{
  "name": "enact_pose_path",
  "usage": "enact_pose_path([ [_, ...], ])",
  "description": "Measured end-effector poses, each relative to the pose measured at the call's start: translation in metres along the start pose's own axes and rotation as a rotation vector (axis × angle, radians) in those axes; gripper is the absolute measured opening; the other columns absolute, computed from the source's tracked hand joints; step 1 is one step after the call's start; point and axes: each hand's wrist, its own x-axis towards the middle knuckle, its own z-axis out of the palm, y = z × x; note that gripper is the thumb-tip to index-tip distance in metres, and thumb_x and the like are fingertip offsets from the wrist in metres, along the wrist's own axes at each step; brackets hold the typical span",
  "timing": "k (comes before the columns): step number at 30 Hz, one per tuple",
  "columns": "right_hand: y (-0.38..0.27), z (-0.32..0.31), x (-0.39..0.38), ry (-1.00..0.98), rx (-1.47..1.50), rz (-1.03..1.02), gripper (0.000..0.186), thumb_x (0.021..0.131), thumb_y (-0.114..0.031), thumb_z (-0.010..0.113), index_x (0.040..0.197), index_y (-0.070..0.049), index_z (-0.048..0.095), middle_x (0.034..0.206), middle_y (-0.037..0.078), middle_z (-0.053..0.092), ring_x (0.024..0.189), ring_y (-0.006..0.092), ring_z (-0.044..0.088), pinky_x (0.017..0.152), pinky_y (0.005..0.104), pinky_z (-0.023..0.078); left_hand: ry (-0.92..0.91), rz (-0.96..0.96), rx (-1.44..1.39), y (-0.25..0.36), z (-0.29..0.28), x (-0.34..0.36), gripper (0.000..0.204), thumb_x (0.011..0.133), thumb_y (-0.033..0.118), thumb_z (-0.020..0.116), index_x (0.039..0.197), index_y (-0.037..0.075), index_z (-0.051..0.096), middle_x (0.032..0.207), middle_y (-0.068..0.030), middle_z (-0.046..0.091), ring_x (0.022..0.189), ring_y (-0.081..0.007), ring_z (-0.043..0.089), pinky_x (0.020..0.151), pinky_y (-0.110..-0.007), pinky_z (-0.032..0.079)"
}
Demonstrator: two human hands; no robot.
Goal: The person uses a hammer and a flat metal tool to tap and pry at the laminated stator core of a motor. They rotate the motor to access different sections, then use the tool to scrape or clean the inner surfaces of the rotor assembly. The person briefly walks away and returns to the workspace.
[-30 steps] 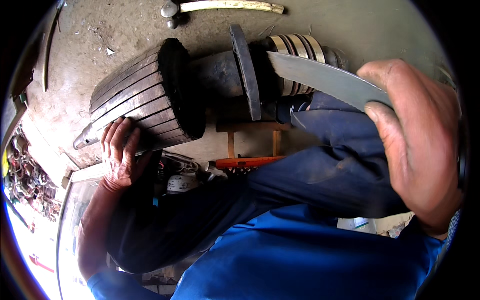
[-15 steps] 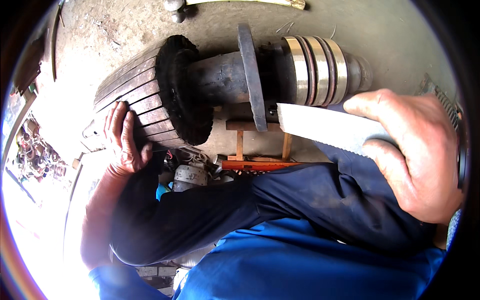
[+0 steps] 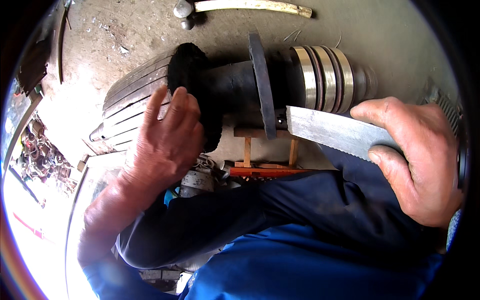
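Note:
A motor rotor [image 3: 137, 82] lies across in front of me, with a slotted core at left and a black winding end beside it. Further along its shaft stand a dark flat ring [image 3: 262, 85] and several brass slip rings [image 3: 327, 80]. My left hand [image 3: 167, 137] is in front of the core's right end, fingers apart and slightly bent, nothing in it; whether it touches the core I cannot tell. Between thumb and fingers my right hand [image 3: 415, 155] grips a wide grey saw blade [image 3: 340, 131], toothed along its lower edge. The blade's free end points left, near the dark ring.
A ball-peen hammer [image 3: 252, 6] with a wooden handle lies on the floor beyond the rotor. Under the shaft is a small wooden stand [image 3: 247, 150], with an orange bar [image 3: 270, 172] nearer me. Piled metal parts [image 3: 47, 155] lie at far left. A coiled spring-like part [image 3: 442, 107] is at right.
My left hand has lifted off the core's side and moved right, toward the winding end. The right hand keeps its hold on the saw blade. The whole view has shifted slightly.

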Motion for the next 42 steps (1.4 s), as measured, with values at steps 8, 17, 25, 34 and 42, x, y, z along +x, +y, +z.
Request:
enact_pose_path([
  [8,-0.006,-0.006,0.006,-0.064,0.011,0.072,0.042,0.08,0.006,0.068,0.122,0.004,0.064,0.106,0.023,0.073,0.095,0.041,0.073,0.084,0.0444,0.054,-0.154,0.185,0.135,0.013,-0.007,-0.014,0.04,0.086,0.026,0.06,0.113,0.001,0.075,0.132,-0.0182,0.062,0.141,-0.0367,0.047,0.123,-0.062,0.035],
  [17,-0.017,-0.011,0.023,-0.127,0.123,0.107,0.043,0.081,0.003,0.066,0.124,0.002,0.065,0.112,0.02,0.072,0.102,0.0361,0.068,0.092,0.0438,0.051,-0.063,0.235,-0.194,0.03,0.01,-0.049,0.032,0.077,0.022,0.067,0.101,0.003,0.077,0.117,-0.0154,0.07,0.124,-0.0327,0.064,0.116,-0.056,0.045],
  [25,-0.024,-0.014,0.036,-0.172,0.103,0.168,0.043,0.084,0.002,0.064,0.126,0.002,0.064,0.115,0.019,0.071,0.104,0.0349,0.066,0.094,0.0436,0.05,-0.051,0.159,-0.016,0.008,0.01,-0.04,0.034,0.082,0.021,0.063,0.107,0.0,0.076,0.121,-0.0177,0.071,0.135,-0.0376,0.058,0.118,-0.063,0.042],
  [34,-0.069,-0.007,0.078,0.081,-0.081,0.045,0.043,0.09,0.004,0.063,0.133,0.004,0.062,0.114,0.023,0.072,0.097,0.034,0.073,0.087,0.0398,0.055,0.353,0.149,-0.288,-0.034,0.021,-0.124,0.016,0.077,0.014,0.071,0.09,0.005,0.071,0.11,-0.0132,0.073,0.107,-0.0283,0.072,0.095,-0.044,0.06],
  [42,-0.158,0.035,0.203,0.262,-0.049,-0.354,0.036,0.093,0.005,0.067,0.129,0.004,0.06,0.107,0.021,0.072,0.093,0.0328,0.072,0.079,0.0399,0.056,0.441,0.107,-0.369,-0.049,0.095,-0.171,0.051,0.092,0.024,0.059,0.139,0.003,0.065,0.149,-0.0072,0.061,0.146,-0.0223,0.052,0.125,-0.04,0.038],
])
